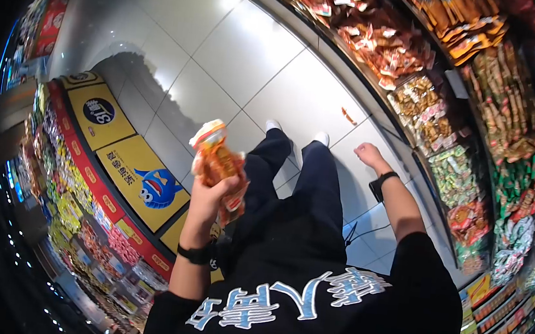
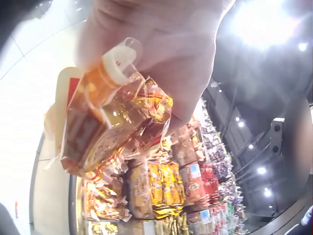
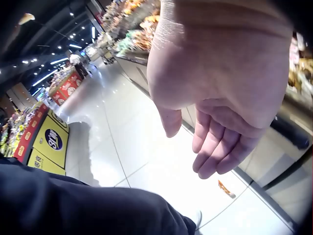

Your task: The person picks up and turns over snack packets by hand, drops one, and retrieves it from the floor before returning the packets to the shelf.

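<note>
My left hand (image 1: 208, 195) grips a bundle of snack packets (image 1: 219, 162) in crinkly clear and orange wrappers, raised at waist height. Close up in the left wrist view, the packets (image 2: 93, 122) stick out below the palm, and some of my fingers are hidden behind them. My right hand (image 1: 371, 156) hangs at my right side holding nothing. Its fingers (image 3: 215, 152) curl loosely in the right wrist view. On the tiled floor ahead and to the right lies one small orange packet (image 1: 348, 115), apart from both hands.
To my right runs a shelf unit with heaped wrapped snacks (image 1: 415, 104). A curved candy display with yellow panels (image 1: 144, 181) stands at my left. Tiled floor (image 1: 239, 55) stretches between them. Far down the aisle, a person (image 3: 77, 62) stands beside a red-sided display.
</note>
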A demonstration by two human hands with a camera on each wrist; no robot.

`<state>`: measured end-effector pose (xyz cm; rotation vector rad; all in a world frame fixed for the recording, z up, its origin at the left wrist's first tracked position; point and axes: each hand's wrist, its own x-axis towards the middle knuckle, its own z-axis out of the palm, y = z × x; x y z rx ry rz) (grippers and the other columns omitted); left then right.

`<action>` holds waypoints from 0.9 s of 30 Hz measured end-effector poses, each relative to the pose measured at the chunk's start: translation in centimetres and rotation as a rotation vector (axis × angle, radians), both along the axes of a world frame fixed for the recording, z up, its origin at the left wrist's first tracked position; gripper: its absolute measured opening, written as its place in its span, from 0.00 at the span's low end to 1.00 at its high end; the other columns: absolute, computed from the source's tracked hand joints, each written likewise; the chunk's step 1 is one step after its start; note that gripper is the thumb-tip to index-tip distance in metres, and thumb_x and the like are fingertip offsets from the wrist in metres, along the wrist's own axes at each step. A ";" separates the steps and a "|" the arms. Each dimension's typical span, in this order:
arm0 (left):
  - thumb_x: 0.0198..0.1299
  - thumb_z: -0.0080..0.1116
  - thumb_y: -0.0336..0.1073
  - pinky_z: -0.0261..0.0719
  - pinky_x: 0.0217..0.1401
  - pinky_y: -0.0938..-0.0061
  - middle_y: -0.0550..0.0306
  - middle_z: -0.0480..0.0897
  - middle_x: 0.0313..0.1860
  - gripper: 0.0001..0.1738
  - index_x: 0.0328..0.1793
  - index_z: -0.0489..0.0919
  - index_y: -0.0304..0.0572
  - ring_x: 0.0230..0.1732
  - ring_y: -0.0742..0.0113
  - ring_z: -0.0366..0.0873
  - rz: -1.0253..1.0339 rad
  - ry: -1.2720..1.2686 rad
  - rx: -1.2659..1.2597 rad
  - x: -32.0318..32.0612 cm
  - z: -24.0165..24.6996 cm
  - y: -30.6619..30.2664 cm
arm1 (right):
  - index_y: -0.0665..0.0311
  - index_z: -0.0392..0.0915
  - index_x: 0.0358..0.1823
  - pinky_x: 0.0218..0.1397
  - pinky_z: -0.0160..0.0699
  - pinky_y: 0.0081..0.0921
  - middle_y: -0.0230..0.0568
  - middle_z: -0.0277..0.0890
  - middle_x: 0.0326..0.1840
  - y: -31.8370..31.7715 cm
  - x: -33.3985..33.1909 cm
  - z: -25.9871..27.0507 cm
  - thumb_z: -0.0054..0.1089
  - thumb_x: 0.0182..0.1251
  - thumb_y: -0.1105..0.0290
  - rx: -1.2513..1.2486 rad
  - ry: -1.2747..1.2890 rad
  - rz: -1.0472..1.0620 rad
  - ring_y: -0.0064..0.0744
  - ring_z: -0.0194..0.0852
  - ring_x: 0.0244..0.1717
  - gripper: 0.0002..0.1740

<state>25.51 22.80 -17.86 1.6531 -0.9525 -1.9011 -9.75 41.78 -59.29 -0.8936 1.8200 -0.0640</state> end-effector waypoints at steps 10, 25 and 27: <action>0.48 0.64 0.31 0.85 0.40 0.69 0.49 0.82 0.39 0.28 0.57 0.71 0.32 0.36 0.61 0.83 0.062 -0.110 0.064 1.2 -22.4 -1.4 | 0.65 0.81 0.46 0.58 0.76 0.41 0.57 0.80 0.48 -5.4 0.3 -29.6 0.53 0.59 0.65 0.253 0.228 -0.159 0.52 0.78 0.53 0.17; 0.48 0.66 0.33 0.84 0.49 0.67 0.50 0.83 0.40 0.29 0.58 0.71 0.35 0.43 0.61 0.84 0.077 -0.078 -0.054 5.1 -46.0 -3.1 | 0.58 0.80 0.48 0.59 0.75 0.39 0.48 0.82 0.50 -6.9 1.8 -50.0 0.56 0.64 0.65 0.327 0.514 -0.210 0.45 0.79 0.55 0.13; 0.48 0.66 0.33 0.84 0.47 0.67 0.50 0.83 0.40 0.29 0.58 0.71 0.35 0.42 0.62 0.84 0.062 -0.084 -0.027 5.5 -43.9 -3.5 | 0.59 0.79 0.47 0.58 0.76 0.42 0.49 0.82 0.49 -7.7 2.3 -47.9 0.55 0.65 0.64 0.244 0.475 -0.277 0.49 0.80 0.53 0.13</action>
